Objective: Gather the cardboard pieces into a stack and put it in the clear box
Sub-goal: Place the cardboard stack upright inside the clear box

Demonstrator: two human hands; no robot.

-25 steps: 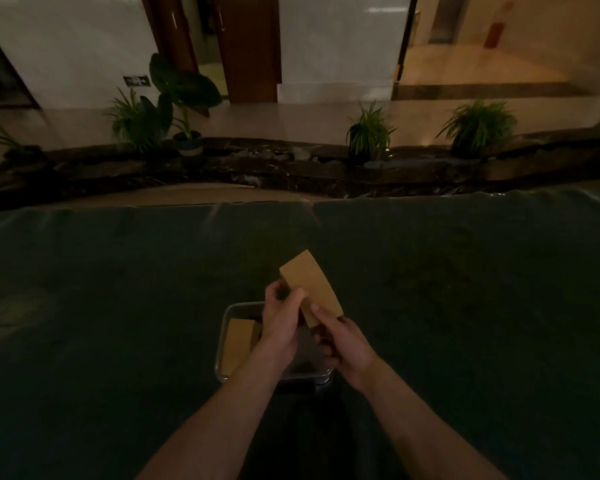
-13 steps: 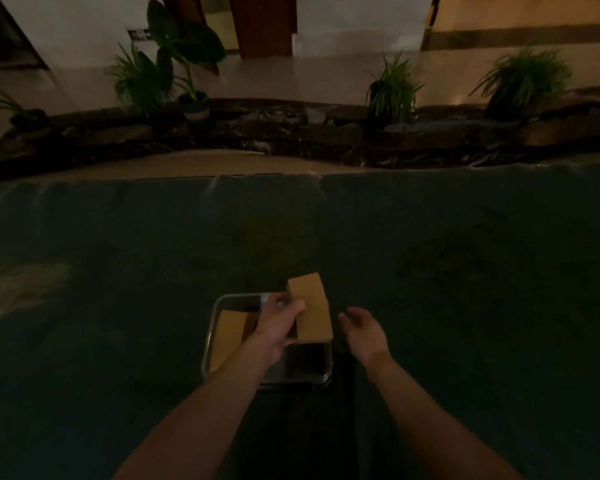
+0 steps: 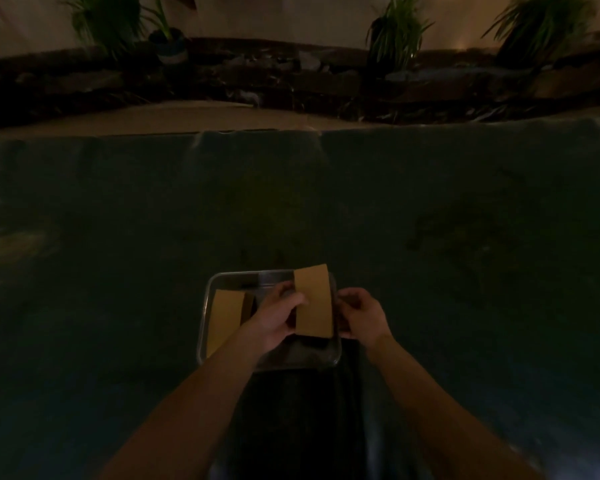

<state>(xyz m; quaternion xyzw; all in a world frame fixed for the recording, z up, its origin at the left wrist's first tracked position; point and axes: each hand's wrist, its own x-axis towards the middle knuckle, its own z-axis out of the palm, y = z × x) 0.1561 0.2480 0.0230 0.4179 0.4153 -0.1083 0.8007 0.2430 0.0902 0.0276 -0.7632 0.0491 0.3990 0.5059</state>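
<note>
A clear box (image 3: 222,276) sits on the dark green cloth near the front edge. My left hand (image 3: 278,315) grips a stack of brown cardboard pieces (image 3: 314,301) over the box's right half, its thumb on the stack's left edge. My right hand (image 3: 359,315) is at the stack's right side with curled fingers; whether it touches the cardboard is hard to tell in the dim light. Another cardboard stack (image 3: 224,318) lies inside the box along its left wall.
The green cloth-covered table (image 3: 447,254) stretches wide on all sides. Beyond its far edge lies a flat brown board (image 3: 187,116), then a rock border (image 3: 291,74) with potted plants (image 3: 395,32). The scene is very dim.
The stack came down from above the table into the box's right half. My right hand let go half a second ago and has now returned to the stack's right edge. The camera tilted downward.
</note>
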